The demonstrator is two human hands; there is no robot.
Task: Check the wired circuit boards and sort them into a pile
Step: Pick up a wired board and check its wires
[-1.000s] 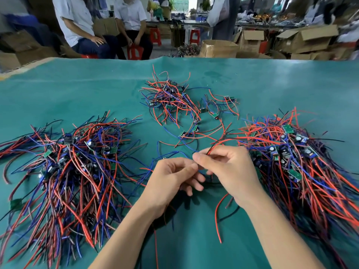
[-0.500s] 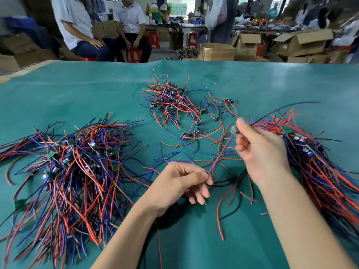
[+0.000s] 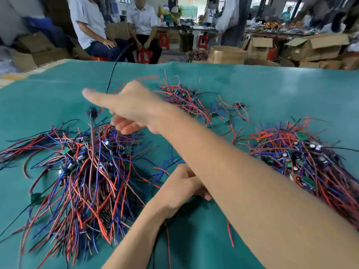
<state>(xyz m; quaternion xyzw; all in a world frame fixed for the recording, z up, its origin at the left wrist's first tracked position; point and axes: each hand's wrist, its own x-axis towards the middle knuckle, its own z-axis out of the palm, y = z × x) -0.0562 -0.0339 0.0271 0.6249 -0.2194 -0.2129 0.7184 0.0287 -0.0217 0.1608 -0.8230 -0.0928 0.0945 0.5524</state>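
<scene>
My right hand [image 3: 128, 107] reaches across to the left, blurred, above the left pile of wired boards [image 3: 83, 171]. Its thumb points left and its fingers are spread loosely. A small dark circuit board [image 3: 91, 113] hangs in the air just under the thumb, apart from the fingers. Its black wire [image 3: 112, 72] whips upward and a red one streaks behind the hand. My left hand [image 3: 180, 189] rests on the green cloth with loosely curled fingers, partly hidden under my right forearm. Another big pile [image 3: 303, 162] lies at the right, and a small one [image 3: 186, 100] further back.
The green cloth [image 3: 272, 90] covers the whole table. A loose red wire [image 3: 230, 234] lies near the front. Two people sit on red stools [image 3: 143, 53] beyond the far edge. Cardboard boxes [image 3: 227, 54] stand behind the table at the right.
My right hand swung from the right pile across to the left pile and let the board go; its wires now fly in the air. My left hand stayed in place.
</scene>
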